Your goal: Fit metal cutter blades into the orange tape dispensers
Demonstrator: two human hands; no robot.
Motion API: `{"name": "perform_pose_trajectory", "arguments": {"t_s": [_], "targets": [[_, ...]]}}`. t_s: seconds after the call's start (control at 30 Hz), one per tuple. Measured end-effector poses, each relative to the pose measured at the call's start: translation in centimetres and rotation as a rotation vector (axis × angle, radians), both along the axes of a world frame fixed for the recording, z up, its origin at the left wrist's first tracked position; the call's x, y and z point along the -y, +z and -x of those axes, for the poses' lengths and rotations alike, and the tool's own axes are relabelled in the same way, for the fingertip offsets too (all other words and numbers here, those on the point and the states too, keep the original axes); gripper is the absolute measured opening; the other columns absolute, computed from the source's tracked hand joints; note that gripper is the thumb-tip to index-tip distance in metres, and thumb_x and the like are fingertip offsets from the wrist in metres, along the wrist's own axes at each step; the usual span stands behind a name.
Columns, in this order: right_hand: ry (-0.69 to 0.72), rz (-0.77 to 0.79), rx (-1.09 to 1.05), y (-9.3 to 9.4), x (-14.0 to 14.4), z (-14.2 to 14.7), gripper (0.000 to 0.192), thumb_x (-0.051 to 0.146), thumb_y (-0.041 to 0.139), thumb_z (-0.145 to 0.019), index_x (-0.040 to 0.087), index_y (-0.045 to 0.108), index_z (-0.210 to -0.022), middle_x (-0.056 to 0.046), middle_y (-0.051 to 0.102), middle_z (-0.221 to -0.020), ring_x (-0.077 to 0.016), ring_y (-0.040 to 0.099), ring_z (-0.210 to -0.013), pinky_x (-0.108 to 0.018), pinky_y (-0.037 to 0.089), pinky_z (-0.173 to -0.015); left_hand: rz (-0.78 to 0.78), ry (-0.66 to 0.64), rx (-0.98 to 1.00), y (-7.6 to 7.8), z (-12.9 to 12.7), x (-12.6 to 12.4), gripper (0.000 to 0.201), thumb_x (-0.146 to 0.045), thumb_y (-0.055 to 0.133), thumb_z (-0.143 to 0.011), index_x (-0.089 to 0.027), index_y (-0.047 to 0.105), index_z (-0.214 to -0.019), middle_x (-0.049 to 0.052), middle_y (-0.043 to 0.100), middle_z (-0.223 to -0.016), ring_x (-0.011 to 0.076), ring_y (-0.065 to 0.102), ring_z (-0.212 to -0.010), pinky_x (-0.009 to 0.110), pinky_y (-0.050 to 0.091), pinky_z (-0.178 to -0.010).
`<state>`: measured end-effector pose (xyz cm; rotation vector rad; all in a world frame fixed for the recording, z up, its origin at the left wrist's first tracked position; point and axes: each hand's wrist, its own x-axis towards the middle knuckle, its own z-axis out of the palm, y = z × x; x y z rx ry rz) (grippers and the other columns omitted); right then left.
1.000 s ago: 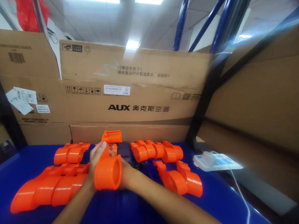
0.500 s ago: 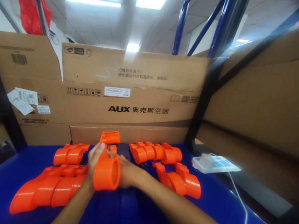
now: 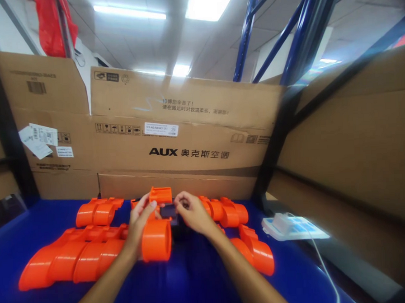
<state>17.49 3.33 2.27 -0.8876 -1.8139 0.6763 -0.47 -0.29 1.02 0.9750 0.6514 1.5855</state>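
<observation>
- The left hand is wrapped around a bright orange moulded plastic tube piece, held just above the middle of the blue bench.
- The right hand pinches a small dark block at the piece's far end.
- The piece looks light, rigid and smooth; gripping round the barrel seems safest.

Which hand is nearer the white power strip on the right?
Right. The right hand is at the small dark part, nearer the white power strip; the left hand grips the orange tube piece, farther away.
</observation>
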Motion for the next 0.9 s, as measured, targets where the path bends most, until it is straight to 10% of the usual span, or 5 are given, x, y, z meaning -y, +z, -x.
{"name": "perform_pose_trajectory", "arguments": {"t_s": [0.37, 0.9], "targets": [[-0.123, 0.108, -0.577, -1.8, 0.6, -2.4, 0.028, 0.043, 0.075, -0.078, 0.019, 0.067, -0.091, -0.002, 0.068, -0.072, -0.0135, 0.056, -0.061, -0.026, 0.044, -0.060, 0.049, -0.037, -0.169, -2.6, -1.5, -0.7, 0.047, -0.053, 0.072, -0.074, -0.018, 0.063, -0.104, 0.004, 0.071, -0.076, 0.0103, 0.055, -0.050, 0.021, 0.041, -0.049], [-0.143, 0.082, -0.525, -3.1, 0.4, -2.2, 0.032, 0.049, 0.071, -0.079, 0.019, 0.065, -0.088, -0.006, 0.073, -0.081, -0.0165, 0.063, -0.067, -0.029, 0.049, -0.066, 0.031, -0.040, -0.162, -3.7, -1.9, -1.2, 0.047, -0.055, 0.074, -0.073, -0.017, 0.066, -0.101, 0.008, 0.075, -0.084, 0.0233, 0.069, -0.077, 0.030, 0.049, -0.068]]}}
